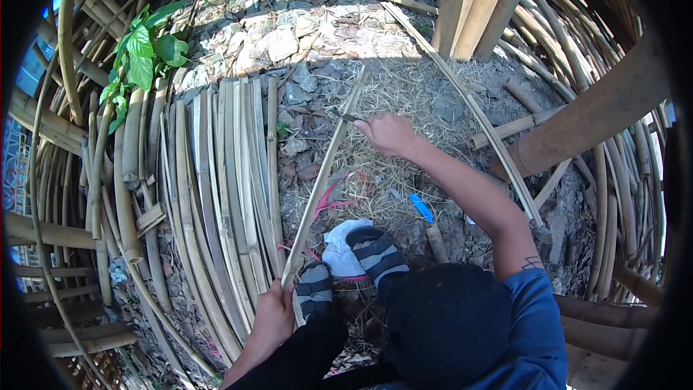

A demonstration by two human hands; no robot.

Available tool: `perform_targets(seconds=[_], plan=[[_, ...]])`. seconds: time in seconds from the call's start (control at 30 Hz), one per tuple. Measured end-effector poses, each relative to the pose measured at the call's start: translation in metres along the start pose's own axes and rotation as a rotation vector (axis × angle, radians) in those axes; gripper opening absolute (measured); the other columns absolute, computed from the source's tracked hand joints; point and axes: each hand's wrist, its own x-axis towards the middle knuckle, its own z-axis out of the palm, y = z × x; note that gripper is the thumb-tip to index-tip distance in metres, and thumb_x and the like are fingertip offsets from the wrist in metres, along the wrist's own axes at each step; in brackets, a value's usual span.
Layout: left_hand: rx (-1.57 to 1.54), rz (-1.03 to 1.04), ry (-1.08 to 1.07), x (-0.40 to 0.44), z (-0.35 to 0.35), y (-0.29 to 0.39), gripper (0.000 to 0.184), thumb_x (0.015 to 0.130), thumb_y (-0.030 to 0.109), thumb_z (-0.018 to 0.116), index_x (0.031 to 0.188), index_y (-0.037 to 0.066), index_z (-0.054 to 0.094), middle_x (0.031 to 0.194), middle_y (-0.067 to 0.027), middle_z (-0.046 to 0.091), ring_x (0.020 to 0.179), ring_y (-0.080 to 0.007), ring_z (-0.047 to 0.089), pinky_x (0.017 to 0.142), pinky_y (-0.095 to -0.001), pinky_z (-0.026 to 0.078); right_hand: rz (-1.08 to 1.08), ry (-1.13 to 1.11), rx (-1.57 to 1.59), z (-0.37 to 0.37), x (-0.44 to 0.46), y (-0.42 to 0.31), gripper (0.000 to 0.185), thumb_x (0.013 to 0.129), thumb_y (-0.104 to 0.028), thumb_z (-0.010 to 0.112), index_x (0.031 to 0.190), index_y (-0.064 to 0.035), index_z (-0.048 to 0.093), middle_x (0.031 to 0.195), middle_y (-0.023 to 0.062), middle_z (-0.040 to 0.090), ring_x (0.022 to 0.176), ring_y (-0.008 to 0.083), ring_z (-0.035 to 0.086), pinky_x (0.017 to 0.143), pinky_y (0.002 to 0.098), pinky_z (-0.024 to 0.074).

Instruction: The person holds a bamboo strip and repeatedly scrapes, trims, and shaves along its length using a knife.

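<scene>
My left hand [273, 313] is closed round the near end of a long split bamboo strip [322, 178], low in the view. The strip slants up and away to the right, over the ground. My right hand [390, 134] is wrapped round the handle of a small knife [347, 116]. Its dark blade lies against the strip near the far end. Beside the strip, to its left, many split bamboo pieces [229, 202] lie side by side.
Another long strip [469, 105] lies at the right. A thick bamboo pole [588, 115] and upright posts [476, 7] stand there too. A blue object [421, 207] and a white cloth or bag [339, 249] are near the sandalled feet. A leafy plant [139, 49] grows at the left.
</scene>
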Motion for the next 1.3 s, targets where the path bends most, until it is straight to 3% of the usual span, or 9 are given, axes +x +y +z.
perform_targets(seconds=[0.03, 0.23, 0.43, 0.6, 0.83, 0.97, 1.13, 1.23, 1.3], plan=[[-0.003, -0.031, -0.003, 0.0, -0.002, 0.002, 0.018, 0.1, 0.01, 0.053, 0.093, -0.006, 0.054, 0.065, -0.0314, 0.057, 0.066, -0.0515, 0.06, 0.057, -0.0527, 0.044, 0.002, 0.003, -0.002, 0.004, -0.005, -0.005, 0.067, 0.105, -0.052, 0.03, 0.086, -0.002, 0.071, 0.079, 0.025, 0.069, 0.079, 0.0418, 0.07, 0.073, 0.053, 0.056], [-0.02, -0.029, -0.001, 0.0, -0.001, -0.004, 0.017, 0.1, 0.01, 0.052, 0.094, -0.007, 0.055, 0.066, -0.0323, 0.058, 0.068, -0.0518, 0.061, 0.059, -0.0538, 0.045, -0.304, 0.044, 0.138, 0.021, -0.051, -0.039, 0.055, 0.102, -0.046, 0.045, 0.08, 0.0004, 0.064, 0.063, 0.025, 0.062, 0.062, 0.0461, 0.065, 0.062, 0.0538, 0.0539], [-0.013, -0.055, -0.058, -0.004, -0.006, 0.004, 0.018, 0.099, 0.01, 0.052, 0.093, -0.007, 0.053, 0.064, -0.0315, 0.057, 0.067, -0.0521, 0.06, 0.059, -0.0554, 0.044, -0.315, 0.048, -0.038, 0.007, -0.033, -0.013, 0.062, 0.104, -0.05, 0.039, 0.082, 0.0006, 0.066, 0.069, 0.0258, 0.066, 0.07, 0.0444, 0.068, 0.065, 0.0533, 0.0552], [0.048, -0.014, -0.06, -0.005, -0.003, -0.006, 0.019, 0.1, 0.011, 0.052, 0.091, -0.006, 0.053, 0.061, -0.031, 0.056, 0.064, -0.0515, 0.06, 0.057, -0.0547, 0.044, 0.118, 0.171, 0.147, 0.013, 0.003, 0.057, 0.068, 0.106, -0.048, 0.03, 0.093, 0.0056, 0.068, 0.073, 0.029, 0.066, 0.075, 0.0479, 0.067, 0.072, 0.056, 0.0546], [0.007, -0.03, -0.042, -0.002, -0.002, -0.006, 0.021, 0.1, 0.011, 0.052, 0.089, -0.007, 0.052, 0.061, -0.0305, 0.056, 0.063, -0.0515, 0.059, 0.056, -0.0542, 0.043, -0.417, -0.101, 0.025, 0.023, -0.055, -0.041, 0.061, 0.105, -0.046, 0.035, 0.086, 0.003, 0.066, 0.07, 0.0244, 0.067, 0.072, 0.0449, 0.068, 0.068, 0.0543, 0.0553], [-0.005, -0.002, -0.064, -0.005, 0.002, -0.014, 0.021, 0.1, 0.011, 0.053, 0.09, -0.007, 0.053, 0.06, -0.0306, 0.056, 0.062, -0.0514, 0.058, 0.055, -0.0536, 0.043, -0.097, 0.011, -0.02, 0.012, -0.003, 0.024, 0.062, 0.105, -0.048, 0.034, 0.087, 0.0002, 0.068, 0.072, 0.0204, 0.069, 0.071, 0.0437, 0.069, 0.067, 0.053, 0.0559], [-0.046, -0.068, -0.061, 0.0, 0.001, -0.006, 0.02, 0.099, 0.011, 0.054, 0.091, -0.007, 0.053, 0.061, -0.0303, 0.056, 0.062, -0.0509, 0.059, 0.055, -0.0527, 0.043, -0.121, 0.059, 0.066, 0.023, -0.024, -0.01, 0.061, 0.105, -0.049, 0.034, 0.089, -0.0009, 0.068, 0.075, 0.0231, 0.069, 0.076, 0.0457, 0.069, 0.074, 0.0526, 0.0555], [0.0, -0.077, -0.087, -0.004, 0.001, -0.011, 0.02, 0.099, 0.011, 0.053, 0.091, -0.007, 0.053, 0.062, -0.0303, 0.056, 0.063, -0.0504, 0.059, 0.055, -0.0524, 0.043, -0.361, -0.089, 0.02, 0.014, -0.05, -0.038, 0.065, 0.104, -0.051, 0.035, 0.084, 0.0005, 0.067, 0.075, 0.0249, 0.068, 0.078, 0.0458, 0.069, 0.075, 0.0536, 0.0546], [0.011, 0.001, -0.049, -0.007, 0.001, -0.015, 0.02, 0.099, 0.012, 0.054, 0.093, -0.006, 0.055, 0.055, -0.0178, 0.055, 0.048, -0.0297, 0.058, 0.051, -0.0421, 0.044, -0.242, -0.04, 0.019, 0.001, -0.015, 0.017, 0.064, 0.104, -0.052, 0.036, 0.083, 0.0006, 0.067, 0.075, 0.0254, 0.068, 0.077, 0.0457, 0.069, 0.074, 0.0542, 0.0546]])
